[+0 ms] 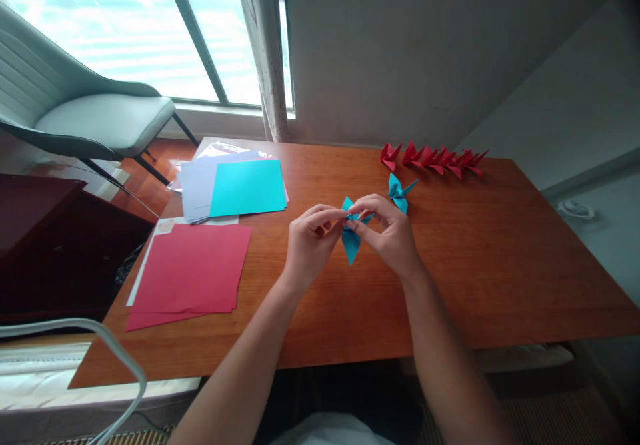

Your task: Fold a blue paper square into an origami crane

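Observation:
Both my hands meet over the middle of the wooden table point(480, 258), pinching a blue origami crane point(352, 246) between them. My left hand point(313, 238) grips its left side with thumb and fingertips. From the other side, my right hand point(390, 232) pinches it with thumb and forefinger. One pointed blue flap hangs toward me and another sticks up behind the fingers; the part between the fingertips is hidden. Just beyond my right hand stands a second blue paper crane point(399, 194), partly covered by that hand.
Several red paper cranes point(435, 158) form a row along the table's far edge. On the left lie red paper sheets point(193, 268), with blue sheets point(249, 188) and pale sheets point(196, 188) behind them. A chair point(105, 122) stands by the window, and a white tube point(117, 345) curves at lower left.

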`<action>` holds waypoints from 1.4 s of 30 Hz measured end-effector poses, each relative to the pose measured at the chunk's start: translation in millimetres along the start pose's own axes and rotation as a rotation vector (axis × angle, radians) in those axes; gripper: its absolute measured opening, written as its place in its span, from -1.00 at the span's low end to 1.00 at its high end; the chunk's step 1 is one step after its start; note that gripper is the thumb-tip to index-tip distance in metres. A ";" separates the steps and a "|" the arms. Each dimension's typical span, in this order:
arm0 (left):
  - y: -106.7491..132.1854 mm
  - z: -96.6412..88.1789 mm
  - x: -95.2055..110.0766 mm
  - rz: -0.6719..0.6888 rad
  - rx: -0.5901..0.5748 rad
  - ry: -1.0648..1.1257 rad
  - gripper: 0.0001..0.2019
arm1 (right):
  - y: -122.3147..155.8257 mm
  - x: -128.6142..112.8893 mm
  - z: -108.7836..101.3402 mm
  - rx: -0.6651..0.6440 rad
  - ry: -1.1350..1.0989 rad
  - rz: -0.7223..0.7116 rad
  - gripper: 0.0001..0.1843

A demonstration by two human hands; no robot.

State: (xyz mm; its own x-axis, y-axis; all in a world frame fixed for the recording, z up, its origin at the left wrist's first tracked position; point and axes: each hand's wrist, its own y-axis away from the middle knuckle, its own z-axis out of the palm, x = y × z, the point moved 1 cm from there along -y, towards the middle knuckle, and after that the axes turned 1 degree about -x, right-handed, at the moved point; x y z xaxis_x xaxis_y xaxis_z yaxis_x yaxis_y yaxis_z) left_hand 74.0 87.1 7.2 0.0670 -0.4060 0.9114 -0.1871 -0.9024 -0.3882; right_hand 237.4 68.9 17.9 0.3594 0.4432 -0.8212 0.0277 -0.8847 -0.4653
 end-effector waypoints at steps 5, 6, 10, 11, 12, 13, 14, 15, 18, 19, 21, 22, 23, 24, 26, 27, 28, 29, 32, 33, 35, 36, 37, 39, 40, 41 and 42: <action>1.7 1.6 -1.3 -0.074 0.029 0.032 -0.95 | -0.3 -2.8 -0.5 0.029 -0.013 0.000 -0.91; 1.8 1.9 -1.7 -0.092 0.026 0.030 -0.95 | -0.2 -3.2 -0.5 0.031 -0.002 -0.003 -0.92; -0.2 -0.5 0.4 -0.140 -0.018 0.022 -0.90 | -0.4 -3.7 -1.4 0.034 0.079 -0.042 -0.96; -1.1 -2.1 1.9 -0.157 -0.023 0.025 -0.88 | -0.4 -3.5 -1.8 0.036 0.109 -0.058 -0.96; -2.0 -4.1 3.7 -0.176 -0.018 0.031 -0.88 | -0.5 -3.1 -2.1 0.038 0.142 -0.074 -0.97; -2.9 -6.1 5.6 -0.193 -0.010 0.039 -0.88 | -0.5 -2.7 -2.3 0.036 0.179 -0.090 -0.96; -3.6 -7.9 7.4 -0.206 -0.007 0.054 -0.87 | -0.4 -2.1 -2.3 0.031 0.220 -0.106 -0.96; -4.2 -9.3 9.0 -0.217 -0.015 0.071 -0.85 | -0.1 -1.4 -2.2 0.021 0.260 -0.121 -0.95; -4.8 -10.0 10.1 -0.247 -0.086 0.077 -0.74 | 0.9 0.5 -0.7 -0.012 0.360 -0.161 -0.93; -4.6 -9.5 9.4 -0.250 -0.103 0.064 -0.72 | 1.3 0.9 -0.1 -0.021 0.380 -0.171 -0.93; -4.2 -8.3 6.9 -0.243 -0.106 0.033 -0.71 | 1.9 1.2 1.1 -0.031 0.404 -0.185 -0.93; -4.0 -7.9 5.5 -0.240 -0.099 0.020 -0.71 | 2.1 1.1 1.6 -0.034 0.413 -0.187 -0.93; -3.8 -7.6 4.3 -0.239 -0.089 0.012 -0.72 | 2.1 0.9 1.9 -0.036 0.421 -0.188 -0.93; -3.8 -7.4 3.3 -0.241 -0.079 0.010 -0.72 | 2.1 0.6 2.2 -0.037 0.429 -0.189 -0.92; -3.9 -7.5 2.2 -0.256 -0.068 0.023 -0.74 | 1.9 0.2 2.3 -0.036 0.452 -0.190 -0.91; -4.0 -7.5 2.1 -0.267 -0.068 0.038 -0.74 | 1.8 0.1 2.2 -0.032 0.465 -0.194 -0.91; -4.2 -7.5 2.1 -0.279 -0.068 0.058 -0.74 | 1.7 0.1 1.9 -0.025 0.476 -0.199 -0.92; -4.4 -7.5 2.2 -0.293 -0.068 0.082 -0.74 | 1.7 0.2 1.7 -0.016 0.485 -0.203 -0.92; -4.9 -7.5 2.9 -0.340 -0.070 0.157 -0.72 | 1.8 0.1 0.8 0.011 0.483 -0.205 -0.93; -5.0 -7.7 3.2 -0.359 -0.071 0.174 -0.71 | 1.9 -0.2 0.7 0.014 0.477 -0.203 -0.93; -5.0 -8.3 3.7 -0.403 -0.076 0.200 -0.69 | 2.2 -1.0 0.7 0.008 0.469 -0.199 -0.93; -5.0 -8.7 3.9 -0.427 -0.080 0.210 -0.69 | 2.3 -1.5 0.8 0.004 0.467 -0.198 -0.92; -5.0 -9.3 4.1 -0.450 -0.085 0.221 -0.69 | 2.4 -1.9 0.9 -0.001 0.466 -0.195 -0.92; -5.3 -10.6 4.2 -0.493 -0.102 0.250 -0.69 | 2.6 -2.5 1.0 -0.006 0.465 -0.189 -0.92; -5.5 -11.3 4.1 -0.510 -0.113 0.265 -0.69 | 2.7 -2.7 1.0 -0.008 0.464 -0.185 -0.92; -5.8 -12.0 4.1 -0.524 -0.124 0.279 -0.69 | 2.7 -3.0 0.9 -0.010 0.463 -0.184 -0.92; -6.2 -12.8 4.2 -0.534 -0.136 0.292 -0.70 | 2.6 -3.5 0.9 -0.012 0.461 -0.185 -0.92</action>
State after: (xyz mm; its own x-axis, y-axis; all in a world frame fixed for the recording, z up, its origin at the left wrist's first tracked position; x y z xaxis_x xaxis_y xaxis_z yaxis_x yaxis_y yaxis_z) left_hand 62.8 92.8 15.2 -0.0816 0.1702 0.9820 -0.3264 -0.9355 0.1350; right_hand 235.5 65.1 19.2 0.7223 0.4854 -0.4925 0.1396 -0.7999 -0.5836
